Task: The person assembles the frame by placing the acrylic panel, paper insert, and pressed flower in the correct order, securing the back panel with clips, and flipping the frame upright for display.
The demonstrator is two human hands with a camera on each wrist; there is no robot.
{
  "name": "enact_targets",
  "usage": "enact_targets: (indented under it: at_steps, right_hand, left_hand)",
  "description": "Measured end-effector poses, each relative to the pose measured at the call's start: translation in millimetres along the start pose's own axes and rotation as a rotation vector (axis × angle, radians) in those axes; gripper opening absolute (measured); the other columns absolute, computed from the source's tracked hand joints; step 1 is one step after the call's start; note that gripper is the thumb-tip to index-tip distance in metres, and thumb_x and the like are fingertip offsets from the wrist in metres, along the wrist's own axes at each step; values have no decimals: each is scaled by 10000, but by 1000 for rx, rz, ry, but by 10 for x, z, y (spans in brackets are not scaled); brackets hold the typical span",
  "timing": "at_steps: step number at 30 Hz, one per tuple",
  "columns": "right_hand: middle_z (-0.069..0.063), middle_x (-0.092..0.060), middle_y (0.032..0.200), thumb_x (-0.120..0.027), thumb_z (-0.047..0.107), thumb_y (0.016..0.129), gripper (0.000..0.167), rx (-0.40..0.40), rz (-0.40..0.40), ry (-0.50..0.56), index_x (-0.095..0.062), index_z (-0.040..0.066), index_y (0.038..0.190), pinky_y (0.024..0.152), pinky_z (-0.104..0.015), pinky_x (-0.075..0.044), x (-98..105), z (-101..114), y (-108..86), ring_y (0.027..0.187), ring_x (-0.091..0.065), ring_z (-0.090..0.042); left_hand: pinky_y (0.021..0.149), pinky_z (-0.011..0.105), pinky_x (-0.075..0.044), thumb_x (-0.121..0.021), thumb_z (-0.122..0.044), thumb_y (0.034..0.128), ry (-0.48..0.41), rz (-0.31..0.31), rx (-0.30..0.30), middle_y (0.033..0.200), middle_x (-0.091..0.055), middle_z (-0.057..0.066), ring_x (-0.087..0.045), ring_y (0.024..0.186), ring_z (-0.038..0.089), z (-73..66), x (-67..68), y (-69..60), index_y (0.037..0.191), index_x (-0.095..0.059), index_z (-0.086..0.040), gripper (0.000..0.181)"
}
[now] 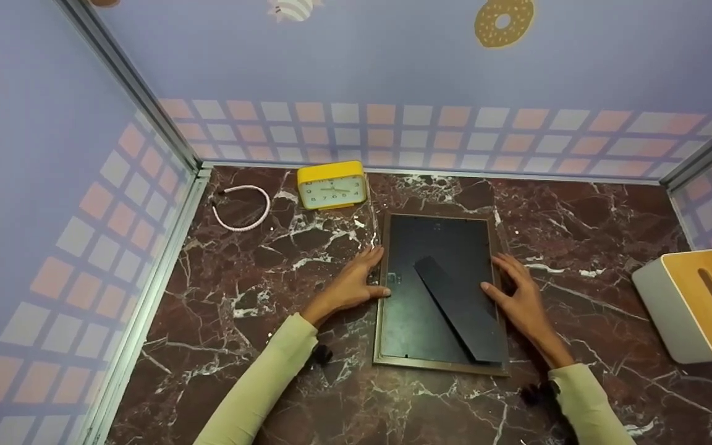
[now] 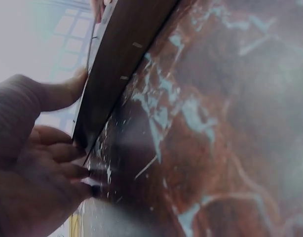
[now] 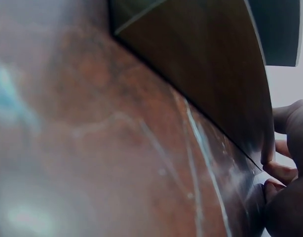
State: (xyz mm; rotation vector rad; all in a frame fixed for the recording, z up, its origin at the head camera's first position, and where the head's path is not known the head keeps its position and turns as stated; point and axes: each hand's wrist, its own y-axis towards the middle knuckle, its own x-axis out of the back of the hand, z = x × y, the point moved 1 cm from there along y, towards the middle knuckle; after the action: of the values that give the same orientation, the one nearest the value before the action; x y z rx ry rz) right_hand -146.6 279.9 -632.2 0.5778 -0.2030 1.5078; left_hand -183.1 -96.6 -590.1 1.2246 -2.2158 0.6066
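Note:
A picture frame [image 1: 408, 315] lies face down on the marble tabletop, its black back and slanting stand leg [image 1: 458, 315] uppermost. At its left side, my left hand [image 1: 353, 284] grips the edge, thumb on the rim and fingers along the side. My right hand [image 1: 520, 300] holds the opposite edge in the same way. In the left wrist view the thumb [image 2: 67, 91] meets the upper rim, with fingertips low by the table. The frame's brown side [image 3: 206, 64] fills much of the right wrist view, where the right fingers are partly hidden.
A yellow alarm clock [image 1: 332, 185] stands behind the frame to the left, with a pale headband [image 1: 267, 207] beside it. At the far right sits a tissue box [image 1: 665, 315] with a wooden lid. Patterned walls [image 1: 393, 62] enclose the marble tabletop [image 1: 257, 272] at back and sides.

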Motion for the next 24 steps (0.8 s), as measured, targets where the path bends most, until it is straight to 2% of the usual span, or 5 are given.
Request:
enact_targets:
  at_steps: [3, 6, 9, 13, 24]
  right_hand:
    - [-305, -478, 1644, -849, 53, 966, 589, -1, 7, 3, -637, -27, 1510, 1264, -699, -275, 25, -18, -10, 1592, -330, -503]
    - [-304, -465, 1654, -848, 52, 966, 600, 0, 17, 5, -628, -28, 1519, 1262, -711, -273, 16, -26, -8, 1594, -324, -502]
    - [-297, -468, 1654, -850, 45, 961, 610, 1, 19, 5, -625, -29, 1523, 1257, -718, -272, 7, -30, -7, 1594, -328, -494]
    - [-286, -490, 1643, -854, 45, 957, 602, 6, 16, 5, -636, -25, 1513, 1247, -715, -282, 6, -29, -15, 1583, -350, -489]
    - [-283, -494, 1642, -852, 50, 961, 588, 12, 12, 17, -646, -17, 1507, 1269, -613, -291, 23, -19, -18, 1591, -347, -478]
  left_hand:
    - [1360, 555, -182, -847, -255, 995, -53, -42, -1, 1778, -298, 202, -182, 1683, 381, -2, 4, 41, 1701, -341, 20, 911]
    - [1339, 573, -254, -816, -254, 1023, -95, -149, -1, 1733, -375, 247, -280, 1648, 422, 0, 16, 91, 1667, -431, 18, 797]
    - [1313, 588, -314, -791, -231, 1041, -89, -256, -3, 1685, -435, 291, -368, 1602, 455, -6, 3, 179, 1626, -502, 19, 698]
    - [1298, 587, -345, -781, -215, 1044, -81, -323, -8, 1676, -454, 279, -388, 1589, 454, 27, -79, 312, 1616, -516, 16, 672]
    - [1329, 642, -238, -791, -291, 1043, -49, -291, 25, 1754, -311, 261, -158, 1672, 464, 4, -185, 437, 1661, -446, 3, 767]
